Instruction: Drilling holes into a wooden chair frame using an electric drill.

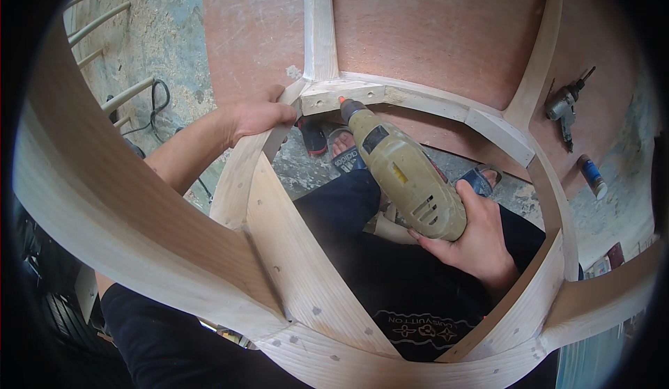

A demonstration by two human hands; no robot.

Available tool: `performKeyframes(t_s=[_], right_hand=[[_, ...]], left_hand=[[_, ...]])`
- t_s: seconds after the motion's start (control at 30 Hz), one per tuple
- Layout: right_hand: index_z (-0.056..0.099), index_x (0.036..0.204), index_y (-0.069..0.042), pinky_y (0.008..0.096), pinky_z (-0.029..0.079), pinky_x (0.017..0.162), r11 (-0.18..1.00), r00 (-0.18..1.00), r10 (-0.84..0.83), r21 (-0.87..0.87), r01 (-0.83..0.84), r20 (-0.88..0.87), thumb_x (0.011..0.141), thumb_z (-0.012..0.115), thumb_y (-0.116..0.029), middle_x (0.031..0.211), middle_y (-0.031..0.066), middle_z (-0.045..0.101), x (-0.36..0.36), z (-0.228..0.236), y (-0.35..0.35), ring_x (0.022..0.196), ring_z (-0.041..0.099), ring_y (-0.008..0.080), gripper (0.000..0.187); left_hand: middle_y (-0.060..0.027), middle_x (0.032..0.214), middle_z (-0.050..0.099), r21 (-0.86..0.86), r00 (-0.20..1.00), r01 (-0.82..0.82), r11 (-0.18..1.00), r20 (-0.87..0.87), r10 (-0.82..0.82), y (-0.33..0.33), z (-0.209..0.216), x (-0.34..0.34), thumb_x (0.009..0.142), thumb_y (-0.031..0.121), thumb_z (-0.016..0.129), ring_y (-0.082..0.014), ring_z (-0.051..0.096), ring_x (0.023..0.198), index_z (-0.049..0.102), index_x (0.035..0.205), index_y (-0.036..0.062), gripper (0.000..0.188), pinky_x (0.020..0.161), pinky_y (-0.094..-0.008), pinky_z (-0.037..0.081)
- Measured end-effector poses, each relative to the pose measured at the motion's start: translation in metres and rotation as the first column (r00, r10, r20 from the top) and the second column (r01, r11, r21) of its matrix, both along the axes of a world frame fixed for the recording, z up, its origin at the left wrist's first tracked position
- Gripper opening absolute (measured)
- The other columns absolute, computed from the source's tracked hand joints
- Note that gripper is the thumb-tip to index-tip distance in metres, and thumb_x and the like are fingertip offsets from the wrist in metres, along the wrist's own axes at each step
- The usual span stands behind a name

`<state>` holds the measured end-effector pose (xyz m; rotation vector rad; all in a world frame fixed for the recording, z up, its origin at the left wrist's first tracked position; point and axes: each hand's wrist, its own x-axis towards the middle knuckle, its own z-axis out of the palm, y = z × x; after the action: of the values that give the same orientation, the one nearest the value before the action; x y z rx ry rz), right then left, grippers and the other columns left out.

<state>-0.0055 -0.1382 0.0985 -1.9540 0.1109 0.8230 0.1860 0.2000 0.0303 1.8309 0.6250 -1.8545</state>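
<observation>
Head view. Print: white lettering on dark blue sandal (348, 159); white lettering, motifs on black garment (390, 298). Chair frame (293, 243): pale grained wood, curved rails, dark spots; spans foreground. Corner block (353, 97): pierced, at frame's far side. Power drill (408, 169): olive casing, vent slots, yellow label; within frame opening, bit at corner block, contact unclear. Right hand (481, 239): closed around drill's rear, some fingers hidden. Left hand (261, 117): curled over frame's left rail, gripping.
</observation>
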Motion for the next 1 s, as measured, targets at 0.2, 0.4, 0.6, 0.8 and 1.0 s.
performKeyframes(t_s=[0.2,0.4,0.6,0.8,1.0], right_hand=[[0.055,0.096,-0.001,0.0384,0.057,0.064,0.999,0.999,-0.025,0.03,0.026,-0.036,0.07,0.092,-0.028,0.083,0.0191,0.071,0.004,-0.002,0.0,0.078,0.075,0.0367,0.052],[0.057,0.112,0.001,0.0447,0.058,0.067,1.0,0.999,-0.022,0.002,0.022,-0.048,0.065,0.093,-0.036,0.084,0.0192,0.07,0.002,0.003,-0.003,0.077,0.072,0.039,0.069],[0.056,0.111,0.0,0.0449,0.057,0.068,1.0,0.999,0.001,0.024,0.0,-0.054,0.065,0.093,-0.035,0.085,0.0187,0.07,-0.001,-0.005,0.001,0.078,0.072,0.0397,0.068],[0.056,0.11,0.0,0.0457,0.057,0.07,1.0,0.999,0.007,-0.009,-0.007,-0.05,0.067,0.092,-0.034,0.085,0.0193,0.07,0.005,0.009,-0.001,0.08,0.072,0.0406,0.065],[0.056,0.106,0.001,0.046,0.058,0.069,0.999,0.998,-0.023,0.029,0.025,-0.062,0.07,0.09,-0.034,0.086,0.0217,0.071,0.007,0.003,0.002,0.081,0.073,0.0419,0.061]], left_hand=[[-0.0182,0.101,0.065,0.016,1.0,0.02,1.0,0.003,-0.02,-0.001,0.001,0.0,0.09,0.016,0.063,-0.0229,0.068,0.077,0.047,0.137,-0.0053,0.054,0.065,-0.0389,0.056],[-0.0189,0.103,0.065,0.0,0.998,0.066,0.998,0.024,-0.066,-0.005,0.002,0.005,0.089,0.017,0.063,-0.0243,0.068,0.081,0.048,0.136,-0.0055,0.054,0.069,-0.0386,0.056],[-0.0194,0.105,0.065,-0.004,0.999,0.038,0.999,0.018,-0.038,0.004,0.001,-0.004,0.089,0.018,0.063,-0.0245,0.067,0.084,0.048,0.137,-0.0063,0.056,0.07,-0.0394,0.056],[-0.0149,0.101,0.064,0.011,0.999,0.027,1.0,0.034,-0.027,-0.002,0.001,0.001,0.086,0.012,0.063,-0.0209,0.064,0.078,0.054,0.135,-0.0024,0.052,0.069,-0.0359,0.055],[-0.015,0.104,0.064,0.017,0.999,0.044,0.999,0.032,-0.044,0.009,-0.008,-0.002,0.085,0.014,0.064,-0.021,0.065,0.082,0.053,0.137,-0.0017,0.055,0.072,-0.0366,0.055]])
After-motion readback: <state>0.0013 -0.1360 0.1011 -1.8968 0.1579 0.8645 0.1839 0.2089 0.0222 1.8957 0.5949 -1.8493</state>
